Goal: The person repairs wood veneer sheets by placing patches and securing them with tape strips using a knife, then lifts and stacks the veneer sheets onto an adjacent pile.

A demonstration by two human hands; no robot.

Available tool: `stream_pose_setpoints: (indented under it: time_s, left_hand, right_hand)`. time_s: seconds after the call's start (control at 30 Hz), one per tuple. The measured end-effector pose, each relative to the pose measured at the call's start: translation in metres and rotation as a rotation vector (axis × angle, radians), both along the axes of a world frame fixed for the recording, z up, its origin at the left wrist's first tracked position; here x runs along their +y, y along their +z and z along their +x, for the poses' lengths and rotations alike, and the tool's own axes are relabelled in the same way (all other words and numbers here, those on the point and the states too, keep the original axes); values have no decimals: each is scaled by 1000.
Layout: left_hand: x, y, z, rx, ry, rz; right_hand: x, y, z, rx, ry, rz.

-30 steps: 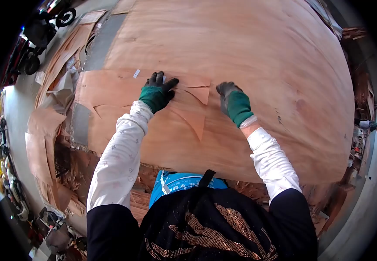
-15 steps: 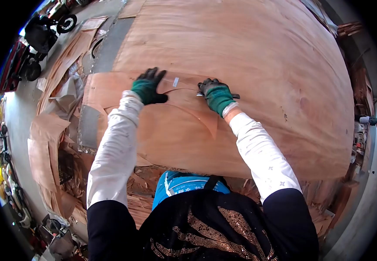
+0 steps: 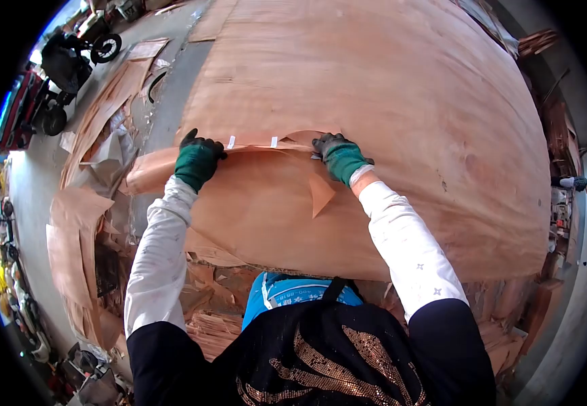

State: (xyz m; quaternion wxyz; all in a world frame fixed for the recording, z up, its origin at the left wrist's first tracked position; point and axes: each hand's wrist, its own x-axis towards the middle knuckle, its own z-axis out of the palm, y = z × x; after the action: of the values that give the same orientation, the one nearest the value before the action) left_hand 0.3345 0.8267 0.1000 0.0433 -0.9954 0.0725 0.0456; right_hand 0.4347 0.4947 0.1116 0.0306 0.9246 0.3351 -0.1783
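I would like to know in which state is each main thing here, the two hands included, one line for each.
Left hand: gloved, curled on the strip
Right hand: gloved, closed around a tool
Tool: held, mostly hidden
Strip: bent, partly raised
White tapes: two, apart, on the strip
Sheet: spread out, unevenly wavy
Scraps: heaped, torn
Motorbike: parked
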Motion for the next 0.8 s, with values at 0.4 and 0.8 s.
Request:
stream_pose_setpoints:
  time_s: [0.4, 0.8]
  left_hand:
    - [37, 55, 37, -290, -60, 141]
    - [12, 72, -62, -306, 46, -429]
  right_hand:
    - [-16, -4, 22, 224, -152, 211]
    - [-14, -50, -13, -220, 63, 172]
